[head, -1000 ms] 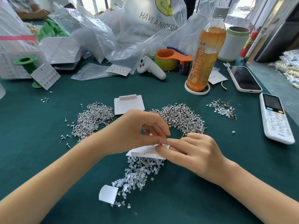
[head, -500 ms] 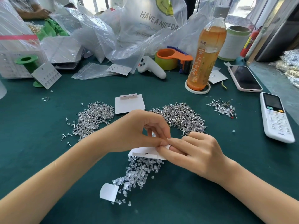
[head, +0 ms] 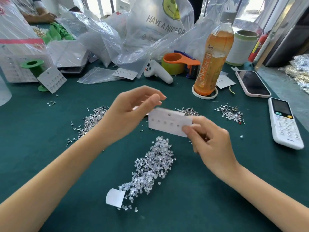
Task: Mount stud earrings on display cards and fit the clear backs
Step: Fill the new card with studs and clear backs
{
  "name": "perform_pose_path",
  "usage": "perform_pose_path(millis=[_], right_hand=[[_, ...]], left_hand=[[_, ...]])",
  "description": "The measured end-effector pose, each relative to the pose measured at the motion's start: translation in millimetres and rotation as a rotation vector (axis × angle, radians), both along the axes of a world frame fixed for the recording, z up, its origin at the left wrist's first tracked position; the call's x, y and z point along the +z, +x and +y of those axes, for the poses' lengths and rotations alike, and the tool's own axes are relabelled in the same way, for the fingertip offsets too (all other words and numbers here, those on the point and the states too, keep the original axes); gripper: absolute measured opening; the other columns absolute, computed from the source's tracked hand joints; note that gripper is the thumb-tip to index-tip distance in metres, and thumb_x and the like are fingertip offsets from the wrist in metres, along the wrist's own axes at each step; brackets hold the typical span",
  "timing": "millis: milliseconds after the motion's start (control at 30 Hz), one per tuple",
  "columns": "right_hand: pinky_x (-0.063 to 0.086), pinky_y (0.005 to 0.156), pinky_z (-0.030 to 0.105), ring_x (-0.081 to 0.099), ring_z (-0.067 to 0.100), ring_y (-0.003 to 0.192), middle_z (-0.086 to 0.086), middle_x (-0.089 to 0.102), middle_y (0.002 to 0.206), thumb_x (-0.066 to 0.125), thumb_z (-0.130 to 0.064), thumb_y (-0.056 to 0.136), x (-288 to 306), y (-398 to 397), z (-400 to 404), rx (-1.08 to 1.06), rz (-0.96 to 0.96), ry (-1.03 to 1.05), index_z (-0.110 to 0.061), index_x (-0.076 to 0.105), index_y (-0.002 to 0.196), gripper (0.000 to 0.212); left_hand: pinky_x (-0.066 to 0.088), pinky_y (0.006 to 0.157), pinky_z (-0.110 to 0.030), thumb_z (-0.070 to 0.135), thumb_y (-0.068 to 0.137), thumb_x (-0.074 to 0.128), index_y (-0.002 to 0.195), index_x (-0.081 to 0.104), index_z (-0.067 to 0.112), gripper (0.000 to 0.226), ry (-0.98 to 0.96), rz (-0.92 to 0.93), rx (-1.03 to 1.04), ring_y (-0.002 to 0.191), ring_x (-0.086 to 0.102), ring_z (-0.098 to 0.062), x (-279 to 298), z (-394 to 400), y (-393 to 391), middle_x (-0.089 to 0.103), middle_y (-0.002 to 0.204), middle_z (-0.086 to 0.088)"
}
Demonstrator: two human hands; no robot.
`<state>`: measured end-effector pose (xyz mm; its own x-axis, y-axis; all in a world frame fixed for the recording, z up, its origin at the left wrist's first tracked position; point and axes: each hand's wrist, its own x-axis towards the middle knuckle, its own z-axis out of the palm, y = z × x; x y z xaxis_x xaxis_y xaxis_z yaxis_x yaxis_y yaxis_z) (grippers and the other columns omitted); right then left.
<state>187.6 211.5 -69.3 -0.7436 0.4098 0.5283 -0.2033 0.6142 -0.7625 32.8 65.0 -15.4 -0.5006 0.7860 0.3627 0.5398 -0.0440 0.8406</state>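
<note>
The right hand point(head: 212, 141) is pinching the corner of a white rectangular display card point(head: 168, 123), blurred, showing a row of small studs, above the green felt worktop point(head: 41, 148). The left hand point(head: 132, 113) is hovering beside it, fingers loosely curled, holding nothing visible. A heap of clear plastic backs point(head: 150, 168) is lying below, bare felt nearer.

- right hand point(head: 212, 144) pinches the white display card point(head: 168, 122) by its right end, held up over the desk point(head: 33, 131), a bit blurry
- card has a row of studs across it
- left hand point(head: 132, 114) hovers just left of the card w/ fingers loosely curled, not touching it afaict
- pile of clear backs point(head: 150, 166) mid-desk toward the near edge, small paper scrap point(head: 115, 197) at its near end
- loose stud earrings point(head: 91, 120) heaped left of the hands
- tea bottle point(head: 215, 56), phone point(head: 252, 83) & remote point(head: 284, 123) near the right edge
</note>
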Motion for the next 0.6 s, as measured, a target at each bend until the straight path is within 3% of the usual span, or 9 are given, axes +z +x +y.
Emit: perform_pose_path(millis=[100,167,233,333,433,500,600], right_hand=[[0.034,0.043,0.016,0.038,0.010,0.036,-0.004,0.062,0.056,0.061,-0.009,0.092,5.4,-3.4,8.7,0.029,-0.131,-0.416,-0.022,0.067,0.097,0.015],[0.033,0.043,0.013,0.035,0.010,0.035,0.003,0.066,0.063,0.060,-0.006,0.091,9.1,-5.4,11.9,0.064,-0.175,-0.559,-0.016,0.068,0.099,0.015],[0.030,0.041,0.011,0.033,0.008,0.034,-0.006,0.065,0.059,0.058,-0.007,0.092,9.2,-5.9,12.9,0.102,-0.222,-0.611,-0.013,0.067,0.102,0.015],[0.029,0.040,0.009,0.033,0.007,0.034,-0.010,0.063,0.055,0.058,-0.008,0.092,9.6,-6.4,14.4,0.147,-0.268,-0.634,-0.014,0.066,0.103,0.015],[0.029,0.041,0.009,0.033,0.007,0.035,-0.011,0.060,0.051,0.058,-0.010,0.092,10.6,-7.2,15.9,0.164,-0.310,-0.630,-0.018,0.067,0.100,0.014],[0.031,0.041,0.010,0.034,0.007,0.035,-0.012,0.060,0.052,0.061,-0.020,0.090,13.5,-9.1,17.0,0.141,-0.329,-0.640,-0.020,0.069,0.096,0.010],[0.033,0.041,0.012,0.035,0.008,0.036,-0.003,0.071,0.066,0.061,-0.039,0.082,18.4,-11.8,24.9,0.047,-0.261,-0.550,-0.016,0.070,0.094,0.028]], left_hand=[[0.039,0.101,-0.021,0.041,0.081,0.069,0.121,0.059,0.023,0.046,-0.095,0.397,-0.008,0.122,0.050,-0.004,-9.7,-6.2,-0.9,0.057,0.129,0.010],[0.034,0.108,-0.027,0.045,0.077,0.071,0.130,0.054,0.019,0.062,-0.175,0.606,-0.043,0.129,0.042,-0.009,-18.7,-6.6,-0.5,0.048,0.139,0.005],[0.037,0.107,-0.037,0.044,0.077,0.072,0.131,0.054,0.017,0.063,-0.200,0.694,-0.018,0.128,0.042,-0.016,-23.5,-4.5,-0.6,0.046,0.141,0.001],[0.038,0.104,-0.036,0.044,0.078,0.069,0.129,0.056,0.016,0.059,-0.188,0.703,0.002,0.122,0.044,-0.018,-24.6,-4.0,-3.2,0.052,0.135,0.001],[0.030,0.106,-0.021,0.051,0.075,0.068,0.130,0.054,0.022,0.063,-0.217,0.615,-0.031,0.122,0.041,-0.009,-26.1,-5.8,-3.7,0.053,0.129,0.006],[0.025,0.101,-0.006,0.053,0.072,0.069,0.131,0.050,0.030,0.066,-0.227,0.486,-0.044,0.120,0.038,0.004,-25.6,-7.4,-3.8,0.049,0.128,0.011],[0.026,0.097,-0.003,0.047,0.072,0.073,0.132,0.047,0.036,0.067,-0.216,0.405,0.000,0.118,0.041,0.005,-24.4,-10.3,-12.1,0.047,0.126,0.015]])
